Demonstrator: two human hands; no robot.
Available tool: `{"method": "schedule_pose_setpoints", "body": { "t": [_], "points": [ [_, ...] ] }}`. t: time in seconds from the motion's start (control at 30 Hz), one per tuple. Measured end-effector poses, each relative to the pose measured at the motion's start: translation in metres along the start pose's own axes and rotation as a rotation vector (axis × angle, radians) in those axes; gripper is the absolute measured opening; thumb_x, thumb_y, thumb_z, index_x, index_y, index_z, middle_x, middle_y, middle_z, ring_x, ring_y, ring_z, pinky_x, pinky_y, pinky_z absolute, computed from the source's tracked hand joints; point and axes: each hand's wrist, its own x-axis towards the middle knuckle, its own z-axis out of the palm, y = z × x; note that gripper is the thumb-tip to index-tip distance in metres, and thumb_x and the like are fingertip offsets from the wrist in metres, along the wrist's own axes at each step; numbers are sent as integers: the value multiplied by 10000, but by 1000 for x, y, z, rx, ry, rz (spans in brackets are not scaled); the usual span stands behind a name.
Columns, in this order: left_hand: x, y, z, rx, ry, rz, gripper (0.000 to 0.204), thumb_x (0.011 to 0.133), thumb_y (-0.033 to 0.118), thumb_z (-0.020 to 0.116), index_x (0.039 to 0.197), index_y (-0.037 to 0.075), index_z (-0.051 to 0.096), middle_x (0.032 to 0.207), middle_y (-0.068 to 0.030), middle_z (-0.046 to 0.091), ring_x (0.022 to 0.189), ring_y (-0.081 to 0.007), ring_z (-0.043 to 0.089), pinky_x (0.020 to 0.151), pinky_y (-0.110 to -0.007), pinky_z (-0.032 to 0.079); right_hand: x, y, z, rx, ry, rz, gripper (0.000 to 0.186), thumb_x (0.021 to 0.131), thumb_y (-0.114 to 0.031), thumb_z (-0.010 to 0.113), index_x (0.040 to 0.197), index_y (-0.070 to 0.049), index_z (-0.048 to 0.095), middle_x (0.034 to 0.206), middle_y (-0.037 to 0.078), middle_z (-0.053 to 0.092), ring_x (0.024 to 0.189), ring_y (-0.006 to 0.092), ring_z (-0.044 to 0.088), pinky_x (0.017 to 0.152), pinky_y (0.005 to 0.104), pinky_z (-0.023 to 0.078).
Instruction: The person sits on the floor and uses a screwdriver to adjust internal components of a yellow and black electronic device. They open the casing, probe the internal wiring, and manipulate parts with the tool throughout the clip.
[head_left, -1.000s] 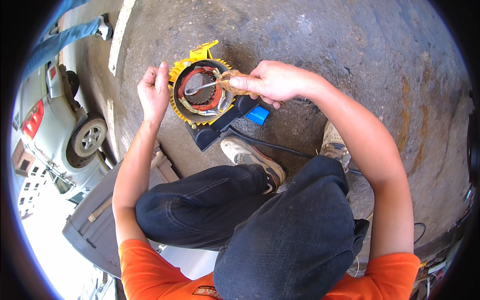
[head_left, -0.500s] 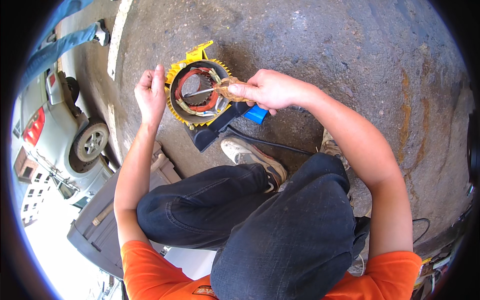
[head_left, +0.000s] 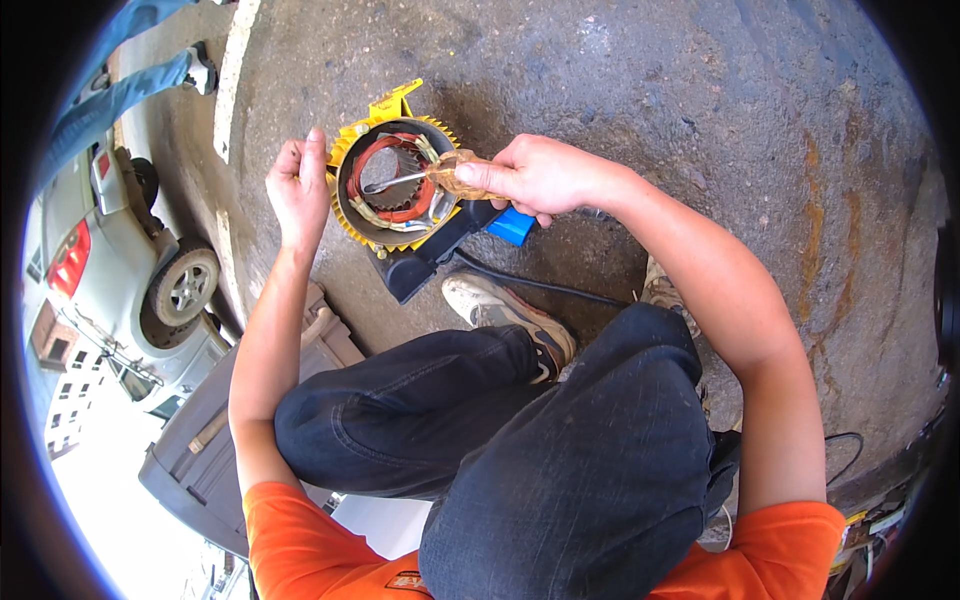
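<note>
An open electric motor housing (head_left: 340, 205) with yellow cooling fins rests on the ground in front of me. Red windings (head_left: 357, 172) and pale wire bundles ring its round bore. My left hand (head_left: 298, 190) is closed at the left edge of the housing, thumb up, seemingly gripping its fins; the fingertips are partly hidden. In my right hand (head_left: 530, 180) is a screwdriver (head_left: 460, 177) with an amber see-through handle. Its metal shaft points left over the bore, the tip near the left inner side of the windings. Whether the tip touches them I cannot tell.
A black cable (head_left: 540, 288) runs from the housing's dark base (head_left: 410, 270) past my shoe (head_left: 500, 305). Beside the base is a blue part (head_left: 512, 227). A grey plastic case (head_left: 215, 450) stands at my left, with a parked car (head_left: 110, 250) and another person's legs (head_left: 120, 100) beyond.
The screwdriver has shifted slightly, its tip a little farther left inside the bore. My left hand and the housing have hardly moved.
</note>
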Motion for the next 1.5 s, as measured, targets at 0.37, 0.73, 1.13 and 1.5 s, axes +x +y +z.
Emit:
{"method": "schedule_pose_setpoints", "body": {
  "t": [0.37, 0.73, 1.13, 1.5],
  "points": [
    [-1, -2, -2, -1, -3, -8, 380, 1001, 282, 645, 716, 36, 596, 651, 41, 566, 631, -23, 444, 560, -226, 388, -6, -12, -14, -270, -88, 67, 799, 957, -704, 422, 784, 28, 689, 563, 118, 609, 489, 205, 638, 546, 356, 532],
    [-3, 2, -2, -16, -15, -40, 390, 1012, 295, 624, 719, 39, 606, 664, 47, 538, 654, -29, 422, 602, -221, 367, -9, -24, -19, -512, -87, 87, 780, 954, -703, 436, 782, 16, 687, 570, 129, 603, 530, 235, 649, 586, 394, 545],
    [1, -1, -1, 13, -2, -4, 360, 994, 258, 650, 722, 27, 607, 639, 50, 537, 631, -25, 430, 564, -227, 380, -46, -50, -11, -656, -42, 47, 726, 967, -657, 454, 886, 8, 734, 757, 205, 687, 813, 367, 702, 744, 454, 551],
    [4, 4, 1, 22, -22, -20, 371, 993, 286, 648, 734, 25, 602, 650, 58, 541, 644, -27, 433, 565, -232, 383, -55, -75, 20, -808, 118, -294, 576, 970, -534, 531, 780, -30, 735, 679, 172, 683, 711, 353, 699, 724, 451, 538]
  ]
}}
